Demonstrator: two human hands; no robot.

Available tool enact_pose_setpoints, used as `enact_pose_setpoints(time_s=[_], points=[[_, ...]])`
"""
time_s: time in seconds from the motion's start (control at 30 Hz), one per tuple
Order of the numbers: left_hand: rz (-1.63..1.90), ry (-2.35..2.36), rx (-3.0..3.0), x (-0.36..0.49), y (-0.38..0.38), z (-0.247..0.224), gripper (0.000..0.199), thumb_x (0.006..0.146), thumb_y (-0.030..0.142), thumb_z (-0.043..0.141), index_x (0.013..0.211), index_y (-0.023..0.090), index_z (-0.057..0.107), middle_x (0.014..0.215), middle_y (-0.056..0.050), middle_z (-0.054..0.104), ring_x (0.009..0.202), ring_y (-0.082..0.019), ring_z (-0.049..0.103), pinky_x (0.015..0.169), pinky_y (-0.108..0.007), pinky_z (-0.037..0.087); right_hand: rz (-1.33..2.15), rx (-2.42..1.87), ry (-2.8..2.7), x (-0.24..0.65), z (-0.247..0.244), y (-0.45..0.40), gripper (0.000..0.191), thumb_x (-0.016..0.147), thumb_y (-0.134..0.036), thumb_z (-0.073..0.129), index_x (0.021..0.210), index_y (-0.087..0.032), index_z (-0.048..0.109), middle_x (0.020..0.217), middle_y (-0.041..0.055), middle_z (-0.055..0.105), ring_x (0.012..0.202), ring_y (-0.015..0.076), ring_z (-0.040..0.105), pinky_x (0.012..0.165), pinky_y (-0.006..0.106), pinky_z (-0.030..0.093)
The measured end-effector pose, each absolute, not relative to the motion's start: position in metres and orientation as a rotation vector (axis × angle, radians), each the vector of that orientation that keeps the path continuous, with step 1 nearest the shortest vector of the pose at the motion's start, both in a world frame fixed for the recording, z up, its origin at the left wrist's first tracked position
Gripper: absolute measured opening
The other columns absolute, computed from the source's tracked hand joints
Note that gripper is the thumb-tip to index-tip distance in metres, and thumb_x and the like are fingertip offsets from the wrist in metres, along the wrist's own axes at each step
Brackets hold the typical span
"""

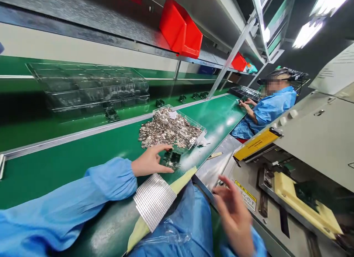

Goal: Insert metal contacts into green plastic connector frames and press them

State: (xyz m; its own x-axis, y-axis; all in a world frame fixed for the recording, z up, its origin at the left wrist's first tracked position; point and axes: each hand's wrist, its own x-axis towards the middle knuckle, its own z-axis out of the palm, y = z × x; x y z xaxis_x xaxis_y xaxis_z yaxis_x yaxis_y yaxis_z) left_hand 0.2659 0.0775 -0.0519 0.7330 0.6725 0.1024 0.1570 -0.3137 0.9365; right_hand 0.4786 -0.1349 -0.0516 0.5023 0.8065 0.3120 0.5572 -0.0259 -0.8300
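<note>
2 hands: my left fingers (162, 148) grip a circuit board (172, 159) on the bench (105, 150); my right fingers (225, 185) spread open, empty.

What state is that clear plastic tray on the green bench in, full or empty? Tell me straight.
Full: a heap of small metallic pieces covers the clear plastic tray nearly to its rim.

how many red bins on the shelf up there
2: one red bin close overhead on the metal shelf, the other red bin farther along it. More may be hidden beyond.
</note>
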Motion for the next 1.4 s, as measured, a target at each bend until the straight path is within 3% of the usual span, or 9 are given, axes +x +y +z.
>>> enact_pose_setpoints(time_s=[0.1,0.33,0.43,0.57,0.77,0.93,1.03,1.23,1.4], points=[[0.706,0.731,1.877,0.229,0.079,-0.063,0.067,0.062,0.045,0.079,0.12,0.023,0.052,0.129,-0.009,0.048,0.047,-0.001,0.038,0.042,-0.022,0.034,0.43,-1.41,-1.812,0.439,-0.044,-0.049,0.074,0.087,-0.047,0.062,0.147,-0.024,0.026,0.134,0.0157,0.045,0.1,0.0272,0.058,0.076,0.04,0.053],[0.922,1.105,1.801,0.157,0.105,-0.083,0.072,0.07,0.049,0.073,0.131,0.028,0.043,0.12,-0.006,0.054,0.046,-0.003,0.04,0.043,-0.023,0.037,0.652,-1.063,-2.354,0.367,-0.032,0.115,0.069,0.072,-0.04,0.079,0.131,-0.018,0.049,0.112,0.011,0.058,0.087,0.0219,0.06,0.071,0.032,0.055],[0.974,1.276,1.888,0.135,0.116,-0.1,0.063,0.08,0.048,0.063,0.135,0.029,0.037,0.117,-0.006,0.057,0.049,-0.007,0.048,0.052,-0.027,0.047,0.571,-1.309,-2.258,0.354,-0.032,0.19,0.069,0.067,-0.03,0.082,0.128,-0.019,0.052,0.113,0.0095,0.06,0.089,0.0211,0.061,0.075,0.031,0.054],[0.719,1.144,2.328,0.129,0.115,-0.116,0.031,0.09,0.037,0.051,0.117,0.023,0.054,0.109,-0.007,0.062,0.078,-0.019,0.065,0.069,-0.031,0.052,0.383,-1.653,-1.995,0.344,-0.041,0.296,0.067,0.071,-0.025,0.078,0.13,-0.011,0.049,0.105,0.0127,0.061,0.089,0.023,0.061,0.083,0.039,0.052],[0.346,1.027,2.544,0.143,0.098,-0.11,0.025,0.085,0.032,0.059,0.109,0.025,0.057,0.111,-0.005,0.06,0.081,-0.024,0.064,0.064,-0.037,0.053,0.325,-1.783,-1.909,0.335,-0.074,0.384,0.057,0.077,-0.021,0.068,0.129,-0.012,0.047,0.103,0.012,0.061,0.09,0.0226,0.062,0.09,0.045,0.048],[0.466,0.91,2.499,0.147,0.088,-0.109,0.044,0.08,0.046,0.064,0.118,0.027,0.053,0.128,-0.007,0.055,0.107,-0.029,0.054,0.086,-0.046,0.047,0.313,-1.744,-1.953,0.335,-0.063,0.386,0.07,0.07,-0.016,0.073,0.134,-0.015,0.045,0.119,0.0133,0.057,0.099,0.0244,0.06,0.094,0.046,0.046],[0.547,0.793,2.477,0.143,0.093,-0.108,0.051,0.082,0.052,0.06,0.125,0.026,0.051,0.133,-0.01,0.052,0.118,-0.031,0.047,0.094,-0.047,0.042,0.3,-1.726,-1.985,0.349,-0.033,0.357,0.062,0.071,-0.019,0.075,0.129,-0.012,0.052,0.12,0.015,0.057,0.1,0.0269,0.06,0.092,0.045,0.046],[1.077,1.355,2.173,0.11,0.185,-0.112,0.03,0.088,0.041,0.053,0.108,0.019,0.059,0.113,-0.009,0.061,0.112,-0.025,0.053,0.099,-0.04,0.041,0.319,-1.723,-2.229,0.4,-0.012,0.233,0.016,0.08,-0.024,0.067,0.093,-0.015,0.069,0.074,0.0023,0.066,0.067,0.0176,0.061,0.069,0.031,0.047],[0.982,1.861,1.916,0.099,0.29,-0.117,0.09,0.067,0.051,0.072,0.138,0.011,0.034,0.137,-0.019,0.046,0.126,-0.037,0.043,0.102,-0.048,0.038,0.551,-1.769,-2.308,0.404,-0.054,0.157,0.007,0.08,-0.019,0.069,0.087,-0.019,0.069,0.072,0.0014,0.067,0.062,0.0157,0.058,0.062,0.028,0.044]])
